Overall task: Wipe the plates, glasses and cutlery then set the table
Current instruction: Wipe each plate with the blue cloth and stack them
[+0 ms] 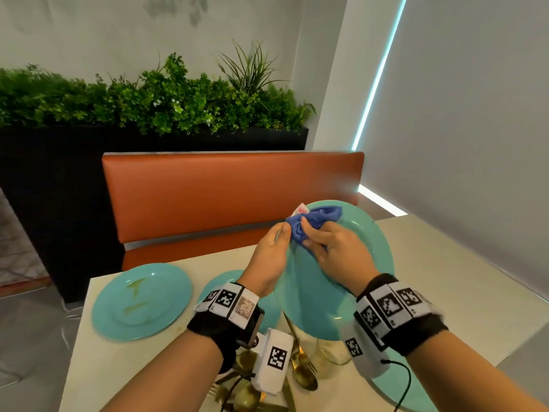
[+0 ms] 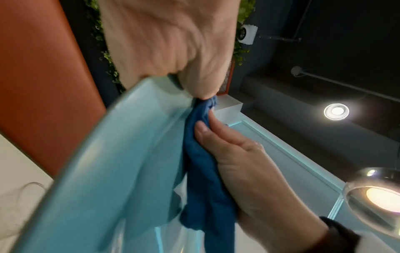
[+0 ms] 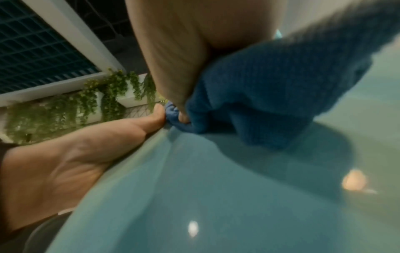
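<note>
Teal plate (image 1: 350,281) tilted above table, blue cloth (image 1: 315,223) bunched against it.

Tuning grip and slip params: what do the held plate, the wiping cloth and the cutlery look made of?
Held plate: turquoise, glossy, likely glazed ceramic or melamine; lamp highlights glint on it in the right wrist view. Cloth: blue, soft, knit or microfibre; it bunches into folds and shows a woven texture. Cutlery: gold-toned, shiny, probably coated metal.

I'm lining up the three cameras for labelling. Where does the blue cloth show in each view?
Head: blue cloth above centre, bunched under the right hand on the held plate.
Left wrist: centre, running down to the bottom edge.
Right wrist: upper right of centre.
Shared landmark: the left thumb on the plate's rim beside the cloth.
</note>
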The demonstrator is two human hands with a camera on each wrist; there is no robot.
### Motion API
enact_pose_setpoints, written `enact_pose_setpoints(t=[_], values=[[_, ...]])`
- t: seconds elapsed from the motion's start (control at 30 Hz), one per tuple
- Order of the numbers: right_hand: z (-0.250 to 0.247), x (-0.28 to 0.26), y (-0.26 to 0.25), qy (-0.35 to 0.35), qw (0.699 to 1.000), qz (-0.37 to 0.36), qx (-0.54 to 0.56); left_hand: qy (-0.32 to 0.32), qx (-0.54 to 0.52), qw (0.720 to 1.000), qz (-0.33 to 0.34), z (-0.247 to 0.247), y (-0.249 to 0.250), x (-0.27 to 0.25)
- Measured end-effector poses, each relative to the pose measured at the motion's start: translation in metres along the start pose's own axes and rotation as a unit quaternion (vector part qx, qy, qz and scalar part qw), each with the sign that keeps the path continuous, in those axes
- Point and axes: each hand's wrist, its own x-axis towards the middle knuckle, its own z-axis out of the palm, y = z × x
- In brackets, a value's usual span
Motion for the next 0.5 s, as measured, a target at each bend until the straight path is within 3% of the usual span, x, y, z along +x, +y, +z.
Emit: enact_pose_setpoints(t=[0.07,0.13,0.17,0.23,0.3,0.37,0.43,0.5], values=[[-0.005,0.008,0.009,-0.007,0.998,0.063,-0.014,-0.02,0.003,1.0,-0.004,-0.01,-0.003,-0.001],[-0.007,0.016,0.017,0.061,0.98,0.191,0.004,-0.039,0.017,0.999,-0.004,-0.013,-0.003,-0.003],[-0.004,0.016,0.012,0.091,0.976,0.199,0.008,-0.043,0.02,0.999,-0.002,-0.013,-0.003,-0.003],[0.009,0.005,-0.014,0.066,0.991,0.114,0.023,-0.038,-0.009,0.999,0.003,-0.014,-0.003,-0.003],[0.02,-0.013,-0.031,-0.06,0.996,0.025,0.055,-0.026,-0.058,0.998,-0.021,-0.018,-0.006,-0.003],[0.011,-0.023,-0.023,-0.151,0.988,0.004,0.039,-0.026,-0.066,0.995,-0.067,-0.021,-0.011,-0.006],[0.0,-0.02,-0.007,-0.083,0.996,0.041,0.014,-0.028,-0.08,0.993,-0.087,-0.016,-0.008,-0.01],[-0.005,-0.019,0.002,0.036,0.989,0.143,0.0,-0.063,-0.071,0.992,-0.079,-0.007,-0.003,-0.013]])
